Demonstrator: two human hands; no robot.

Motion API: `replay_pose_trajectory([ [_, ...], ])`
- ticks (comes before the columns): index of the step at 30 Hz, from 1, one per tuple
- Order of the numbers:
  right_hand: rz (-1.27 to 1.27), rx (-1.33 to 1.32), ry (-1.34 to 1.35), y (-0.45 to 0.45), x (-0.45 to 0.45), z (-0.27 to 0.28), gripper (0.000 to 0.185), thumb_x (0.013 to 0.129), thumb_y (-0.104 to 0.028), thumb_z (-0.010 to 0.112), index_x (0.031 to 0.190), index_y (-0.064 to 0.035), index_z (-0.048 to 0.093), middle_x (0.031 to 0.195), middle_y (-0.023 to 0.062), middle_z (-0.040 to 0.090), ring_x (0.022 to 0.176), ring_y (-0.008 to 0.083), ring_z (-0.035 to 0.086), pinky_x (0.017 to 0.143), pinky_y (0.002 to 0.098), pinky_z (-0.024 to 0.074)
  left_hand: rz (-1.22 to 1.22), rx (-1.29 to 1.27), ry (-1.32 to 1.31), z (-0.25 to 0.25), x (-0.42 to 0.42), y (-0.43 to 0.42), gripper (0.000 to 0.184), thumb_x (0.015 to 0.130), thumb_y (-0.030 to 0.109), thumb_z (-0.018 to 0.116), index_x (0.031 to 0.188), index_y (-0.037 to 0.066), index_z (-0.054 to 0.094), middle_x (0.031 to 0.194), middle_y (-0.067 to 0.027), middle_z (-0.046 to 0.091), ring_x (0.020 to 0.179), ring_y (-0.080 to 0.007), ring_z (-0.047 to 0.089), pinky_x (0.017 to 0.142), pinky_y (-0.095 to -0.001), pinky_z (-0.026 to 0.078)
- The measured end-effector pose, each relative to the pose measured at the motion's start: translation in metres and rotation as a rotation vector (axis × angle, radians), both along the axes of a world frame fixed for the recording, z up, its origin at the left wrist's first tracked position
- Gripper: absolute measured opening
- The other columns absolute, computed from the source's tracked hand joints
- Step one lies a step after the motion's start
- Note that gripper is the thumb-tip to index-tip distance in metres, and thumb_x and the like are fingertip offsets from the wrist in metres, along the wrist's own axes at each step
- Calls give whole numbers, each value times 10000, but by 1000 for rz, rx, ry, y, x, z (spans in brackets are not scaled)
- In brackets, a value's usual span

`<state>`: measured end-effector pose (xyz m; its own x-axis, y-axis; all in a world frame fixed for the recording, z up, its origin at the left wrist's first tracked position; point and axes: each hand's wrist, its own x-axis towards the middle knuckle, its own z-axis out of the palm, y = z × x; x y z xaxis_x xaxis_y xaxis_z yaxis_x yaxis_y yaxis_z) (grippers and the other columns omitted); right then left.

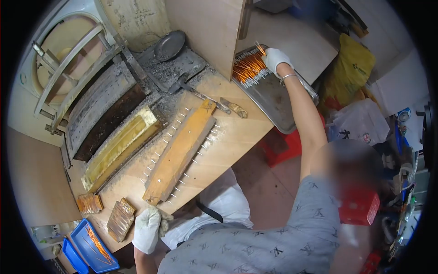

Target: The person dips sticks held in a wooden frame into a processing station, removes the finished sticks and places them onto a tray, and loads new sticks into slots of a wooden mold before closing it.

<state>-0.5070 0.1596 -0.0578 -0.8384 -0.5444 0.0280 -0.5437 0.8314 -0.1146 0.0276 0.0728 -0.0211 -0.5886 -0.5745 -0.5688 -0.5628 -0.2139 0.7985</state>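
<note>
My right hand [277,60], in a white glove, reaches into a metal tray [285,105] at the upper right. Its fingers are closed on some orange copper wires [260,49] beside the pile of copper wires [250,68] with silvery ends. My left hand [149,228], gloved too, is low by the table's front edge, its fingers loosely bent and apart with nothing visible in them. Just above it lies an orange-brown wooden bar [180,153] with thin metal pins sticking out along both long sides. A ribbed brown block [121,220] sits beside the left hand.
A yellow-topped long block [119,148] lies before a soot-covered machine [102,102]. A hammer [200,93] and a dark round pan [169,45] are behind. Blue trays [93,246], one with copper wires, stand lower left. An upright board [205,34] borders the metal tray.
</note>
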Motion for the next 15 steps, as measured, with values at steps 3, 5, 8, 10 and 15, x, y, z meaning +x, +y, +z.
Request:
replay_pose_trajectory([
  [3,-23,52,-13,-10,-18,-14,321,782,-269,549,992,-34,611,1030,210,569,939,364,557,808,402,454,8,5,4,2,4,-2,335,916,247,423,768,-8,580,574,-31,549,436,-64,454,410,-192,361],
  [5,-10,23,-20,-9,-30,-23,326,779,-269,553,985,-24,610,1021,221,567,945,368,554,813,399,453,8,3,1,-1,3,-2,334,917,244,422,781,-14,584,579,-33,551,440,-66,455,414,-192,365],
  [8,17,-215,-34,6,-32,-25,322,796,-281,536,937,-3,614,953,242,574,903,379,558,781,397,450,-7,9,-21,-1,2,0,340,916,248,421,772,-10,589,574,-32,547,431,-69,452,407,-192,364],
  [10,44,-334,-40,25,-19,-20,319,801,-281,529,928,-2,615,934,244,575,886,377,560,766,399,447,-3,9,0,-3,7,-1,341,917,250,420,770,-7,589,574,-30,546,432,-67,452,406,-190,362],
  [15,224,-490,-2,75,50,-2,257,799,-226,553,881,11,611,799,188,609,695,274,595,635,335,457,-14,-17,7,-3,8,4,344,926,256,401,790,-5,578,573,-20,534,436,-58,441,407,-189,354],
])
